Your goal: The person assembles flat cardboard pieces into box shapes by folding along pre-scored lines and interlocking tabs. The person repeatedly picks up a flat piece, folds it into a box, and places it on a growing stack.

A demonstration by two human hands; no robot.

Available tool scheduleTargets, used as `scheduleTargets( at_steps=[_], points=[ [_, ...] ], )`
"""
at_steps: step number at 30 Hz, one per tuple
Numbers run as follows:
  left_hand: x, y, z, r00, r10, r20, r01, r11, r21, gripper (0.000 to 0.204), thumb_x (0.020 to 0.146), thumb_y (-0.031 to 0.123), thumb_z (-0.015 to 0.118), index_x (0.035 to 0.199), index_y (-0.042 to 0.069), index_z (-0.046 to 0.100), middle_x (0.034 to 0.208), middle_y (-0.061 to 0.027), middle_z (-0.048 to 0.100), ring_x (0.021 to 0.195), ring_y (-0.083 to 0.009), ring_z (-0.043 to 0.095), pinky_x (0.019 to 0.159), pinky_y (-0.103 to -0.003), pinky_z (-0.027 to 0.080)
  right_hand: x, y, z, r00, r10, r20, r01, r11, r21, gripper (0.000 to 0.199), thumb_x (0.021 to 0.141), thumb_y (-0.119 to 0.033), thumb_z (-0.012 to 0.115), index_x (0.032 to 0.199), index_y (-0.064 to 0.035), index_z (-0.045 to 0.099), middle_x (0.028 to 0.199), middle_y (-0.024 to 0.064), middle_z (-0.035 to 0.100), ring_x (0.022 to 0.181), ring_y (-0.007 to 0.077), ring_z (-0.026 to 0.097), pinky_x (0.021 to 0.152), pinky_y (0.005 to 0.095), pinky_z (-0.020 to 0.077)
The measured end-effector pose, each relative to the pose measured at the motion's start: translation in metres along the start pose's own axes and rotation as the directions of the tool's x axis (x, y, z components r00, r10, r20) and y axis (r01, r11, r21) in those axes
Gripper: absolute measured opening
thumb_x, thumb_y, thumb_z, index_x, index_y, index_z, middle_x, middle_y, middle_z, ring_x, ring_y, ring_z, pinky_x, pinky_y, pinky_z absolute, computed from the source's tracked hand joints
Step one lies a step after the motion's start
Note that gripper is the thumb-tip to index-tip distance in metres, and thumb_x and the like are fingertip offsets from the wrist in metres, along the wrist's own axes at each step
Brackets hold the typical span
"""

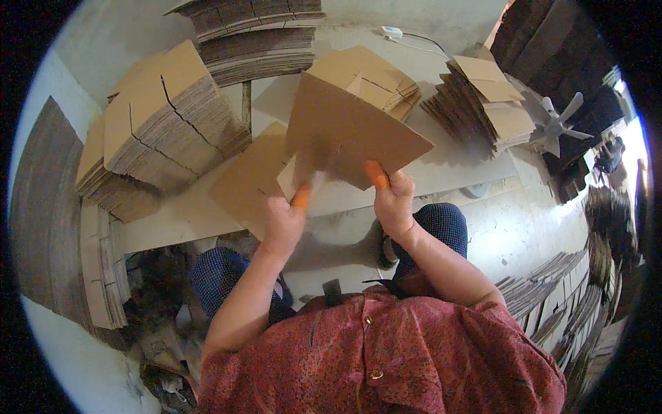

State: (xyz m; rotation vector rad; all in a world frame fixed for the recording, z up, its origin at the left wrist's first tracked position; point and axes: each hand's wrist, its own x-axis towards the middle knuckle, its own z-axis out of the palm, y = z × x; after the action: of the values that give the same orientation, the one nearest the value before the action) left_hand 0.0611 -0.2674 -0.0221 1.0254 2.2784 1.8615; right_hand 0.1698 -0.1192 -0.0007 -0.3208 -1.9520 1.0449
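Note:
A brown cardboard sheet (352, 131) is held up and tilted before me. My right hand (394, 201) grips its lower edge, with an orange cover on the thumb. My left hand (284, 219), its thumb also covered in orange, is closed on a lighter cardboard piece (288, 178) at the sheet's lower left. Whether this is a flap of the same sheet or a separate piece, I cannot tell; the area between my hands is blurred. Another flat cardboard sheet (238, 181) lies on the table, left of the held one.
A tall stack of slotted cardboard (176, 127) stands on the table (183, 221) at the left. Behind the held sheet lies a cardboard pile (369, 69); a leaning stack (483, 103) is at the right. Beyond it is a white fan (560, 124). More cardboard (545, 283) fills the right floor.

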Motion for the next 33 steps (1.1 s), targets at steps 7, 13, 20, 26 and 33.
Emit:
scheduleTargets(
  at_steps=[7,13,20,26,33],
  points=[
    [-0.003,0.001,0.006,0.985,0.170,0.041,-0.172,0.984,0.055,0.024,0.078,0.005,0.061,0.099,-0.004,0.056,0.094,-0.0181,0.061,0.086,-0.0311,0.059,0.075,-0.035,0.045,0.003,0.004,0.009,0.996,-0.052,-0.078,0.056,0.997,0.051,0.010,0.080,0.000,0.058,0.089,-0.0036,0.062,0.077,0.0173,0.062,0.064,0.0092,0.054,0.058,0.0282,0.0456],
    [-0.005,-0.011,0.013,0.977,0.208,-0.050,-0.196,0.965,0.172,0.023,0.077,0.008,0.062,0.096,-0.003,0.058,0.084,-0.0203,0.062,0.076,-0.0364,0.059,0.067,-0.038,0.046,0.003,-0.004,-0.004,0.997,0.005,0.083,0.001,0.997,-0.076,0.012,0.079,0.001,0.058,0.090,-0.0032,0.060,0.075,0.0175,0.061,0.056,0.0165,0.055,0.052,0.0296,0.0447],
    [-0.008,-0.003,0.016,0.967,0.219,0.127,-0.241,0.950,0.197,0.024,0.075,0.012,0.066,0.092,-0.004,0.059,0.078,-0.0195,0.062,0.069,-0.0355,0.060,0.059,-0.036,0.047,-0.034,0.049,-0.001,0.965,0.033,0.261,0.081,0.906,-0.416,0.011,0.081,-0.007,0.058,0.090,-0.0009,0.062,0.070,0.0219,0.055,0.054,0.0251,0.055,0.050,0.0325,0.0420],
    [-0.006,0.006,0.023,0.969,0.217,0.120,-0.190,0.960,-0.204,0.060,0.075,0.019,0.068,0.123,-0.003,0.040,0.115,-0.0191,0.051,0.105,-0.0286,0.051,0.086,-0.033,0.041,-0.025,0.002,-0.036,0.976,-0.138,0.168,0.188,0.922,-0.338,0.030,0.080,-0.016,0.057,0.108,-0.0053,0.055,0.081,0.0114,0.062,0.071,0.0293,0.061,0.064,0.0366,0.0481],
    [-0.008,0.034,0.038,0.914,0.304,0.268,-0.120,0.835,-0.536,0.092,0.077,0.054,0.056,0.138,0.001,0.013,0.144,-0.0151,0.012,0.133,-0.0235,0.015,0.107,-0.034,0.014,0.039,-0.010,-0.065,0.992,0.120,0.044,-0.117,0.991,-0.066,0.048,0.087,-0.028,0.054,0.124,0.0005,0.042,0.117,0.0156,0.051,0.104,0.0224,0.048,0.089,0.0336,0.0382]
  ],
)
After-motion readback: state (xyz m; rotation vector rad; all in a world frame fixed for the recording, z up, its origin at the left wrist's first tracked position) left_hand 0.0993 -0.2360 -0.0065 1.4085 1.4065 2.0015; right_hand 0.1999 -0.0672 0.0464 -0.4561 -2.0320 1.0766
